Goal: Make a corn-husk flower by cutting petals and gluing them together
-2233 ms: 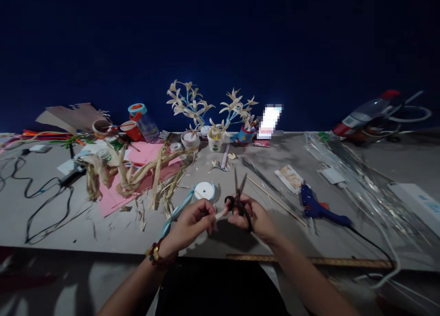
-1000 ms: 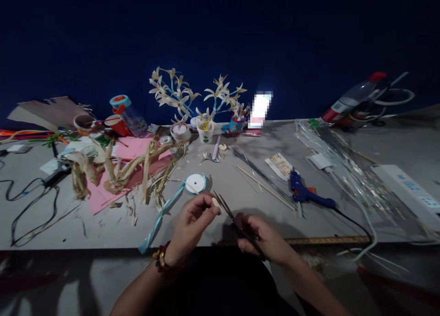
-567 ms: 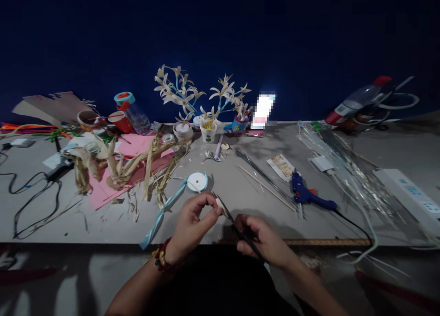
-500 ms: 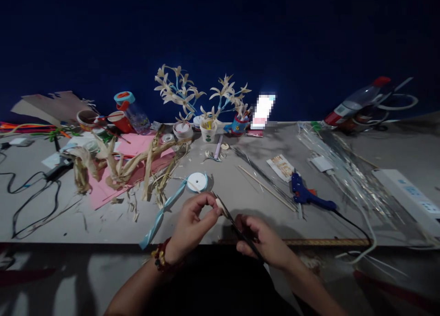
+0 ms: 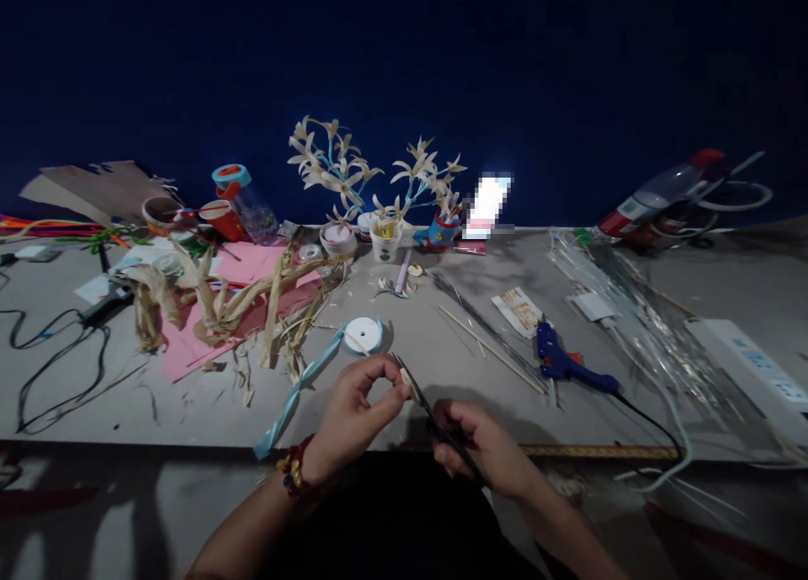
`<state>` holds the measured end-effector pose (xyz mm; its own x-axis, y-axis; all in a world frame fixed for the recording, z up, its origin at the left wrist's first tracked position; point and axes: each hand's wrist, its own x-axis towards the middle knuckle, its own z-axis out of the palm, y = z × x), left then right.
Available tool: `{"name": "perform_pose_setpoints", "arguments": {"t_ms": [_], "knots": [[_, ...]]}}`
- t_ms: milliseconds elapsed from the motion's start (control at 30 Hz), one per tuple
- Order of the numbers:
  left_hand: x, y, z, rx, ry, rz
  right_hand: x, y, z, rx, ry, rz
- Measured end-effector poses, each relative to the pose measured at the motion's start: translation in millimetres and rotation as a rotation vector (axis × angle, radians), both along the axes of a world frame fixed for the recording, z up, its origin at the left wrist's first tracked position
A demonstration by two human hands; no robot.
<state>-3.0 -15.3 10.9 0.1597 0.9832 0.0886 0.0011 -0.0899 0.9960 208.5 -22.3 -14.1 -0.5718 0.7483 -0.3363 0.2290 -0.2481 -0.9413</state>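
Near the table's front edge, my left hand (image 5: pixel 359 416) pinches a small cream-coloured piece (image 5: pixel 407 384), petal-like in shape, between thumb and fingertips. My right hand (image 5: pixel 476 445) is closed around a pair of dark scissors (image 5: pixel 435 420). Their blades point up and away to the left and lie against the cream piece; whether they are cutting into it I cannot tell. Just beyond my left hand lies a white spool (image 5: pixel 362 334) with a light blue ribbon (image 5: pixel 303 382) trailing from it toward the front edge.
Dried husks (image 5: pixel 220 311) lie on pink paper (image 5: pixel 189 357) at left. Cream flowers on blue stems (image 5: pixel 332 163) stand in cups at the back. Right of centre are a wooden stick (image 5: pixel 492 348), wires, a blue glue gun (image 5: pixel 568 361) with cord, and a power strip (image 5: pixel 751 369).
The camera view has shifted slightly. Both hands keep nearly the same position, with the cream piece and the scissors still held.
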Motion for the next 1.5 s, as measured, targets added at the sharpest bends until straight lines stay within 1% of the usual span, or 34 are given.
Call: {"name": "perform_pose_setpoints", "arguments": {"t_ms": [233, 533, 800, 967, 1100, 1200, 1333, 1433, 1500], "knots": [[0.0, 0.3, 2.2, -0.01, 0.002, -0.009, -0.1, -0.6, -1.7, -0.054, 0.061, 0.003], [-4.0, 0.8, 3.9, -0.039, -0.007, -0.043, -0.1, 0.6, -0.2, -0.056, 0.048, 0.009], [-8.8, 3.6, 9.7, -0.029, -0.009, -0.087, 3.1, 2.9, -4.7, -0.078, 0.089, 0.049], [-14.5, 4.8, 8.3, -0.064, -0.044, -0.144, 4.3, 5.5, -7.3, -0.076, 0.072, 0.07], [-17.2, 4.3, 7.1, -0.105, -0.061, -0.159, 4.7, 9.1, -13.0, -0.042, 0.074, 0.081], [-17.7, 3.9, 8.0, -0.141, -0.074, -0.148, 5.2, 12.4, -13.6, -0.015, 0.059, 0.049], [-16.2, 4.3, 6.3, -0.181, -0.117, -0.093, 3.0, 14.0, -6.9, -0.029, 0.093, -0.05], [-11.8, 4.5, 0.9, -0.234, -0.178, -0.064, -5.5, 12.1, -1.4, 0.028, 0.164, -0.17], [-7.3, 4.1, -3.4, -0.255, -0.224, -0.048, -14.4, 10.8, 1.3, 0.079, 0.194, -0.281]]}}
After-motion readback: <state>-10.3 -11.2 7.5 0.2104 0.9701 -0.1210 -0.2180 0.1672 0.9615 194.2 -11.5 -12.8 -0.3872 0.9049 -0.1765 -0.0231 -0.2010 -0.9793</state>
